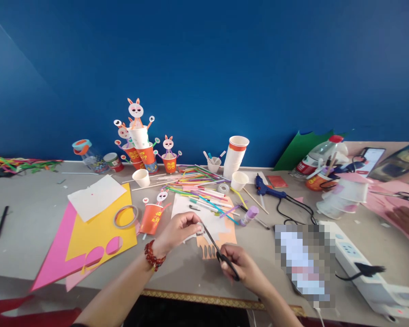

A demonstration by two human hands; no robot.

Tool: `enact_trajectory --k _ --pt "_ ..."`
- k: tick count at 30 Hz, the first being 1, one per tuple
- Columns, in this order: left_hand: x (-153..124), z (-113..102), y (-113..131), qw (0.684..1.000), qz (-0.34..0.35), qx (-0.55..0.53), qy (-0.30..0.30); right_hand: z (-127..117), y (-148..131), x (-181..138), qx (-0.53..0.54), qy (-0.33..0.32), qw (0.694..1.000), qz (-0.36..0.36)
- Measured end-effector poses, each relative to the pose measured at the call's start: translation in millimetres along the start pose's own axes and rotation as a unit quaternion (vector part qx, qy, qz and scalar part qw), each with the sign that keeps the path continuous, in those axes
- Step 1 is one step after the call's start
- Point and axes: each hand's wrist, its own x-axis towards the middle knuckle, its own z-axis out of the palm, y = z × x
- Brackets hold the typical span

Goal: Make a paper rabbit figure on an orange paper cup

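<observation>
My left hand (179,230), with a red bead bracelet on the wrist, pinches a small white paper piece (200,228) above the table. My right hand (240,265) is closed round the black handles of a pair of scissors (221,254), whose blades point up-left to that paper piece. Under the hands lie a white sheet (207,213) and an orange paper with cut notches (213,247). An orange paper cup with a small bunny face (152,217) lies just left of my left hand.
Yellow and pink sheets (98,236) with a tape ring (125,216) lie at left. Bunny cup figures (139,145), stacked cups (235,156), coloured straws (197,181), a blue glue gun (267,188), a glue stick (249,215) and a white power strip (361,263) surround the work. Another person's hand (407,220) is at right.
</observation>
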Motion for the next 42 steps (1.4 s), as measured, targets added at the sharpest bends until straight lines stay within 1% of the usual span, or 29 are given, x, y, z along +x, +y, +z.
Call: enact_trajectory --k 4,8,15,20,31,42 --pt "0.3 0.5 -2.4 0.999 0.028 -0.016 0.017 5.2 -5.7 -1.2 0.002 0.005 1.000 -0.001" --pt "-0.3 2.6 -5.4 0.999 0.031 -0.023 0.020 10.6 -8.7 -1.3 0.014 0.001 1.000 -0.004" --pt "-3.1 10.4 -4.1 0.997 0.038 -0.056 0.028 14.5 -5.5 0.8 0.025 0.004 1.000 -0.008" --pt "-4.8 11.9 -2.4 0.997 0.040 -0.050 0.036 15.3 -3.8 0.5 0.026 0.003 1.000 -0.016" --pt "-4.0 9.5 -3.7 0.998 0.027 -0.057 0.026 12.7 -10.6 -0.3 0.023 0.005 1.000 -0.016" --pt "-2.0 5.4 -6.9 0.999 0.034 -0.021 0.011 7.6 -8.8 -2.0 0.013 0.006 1.000 -0.006"
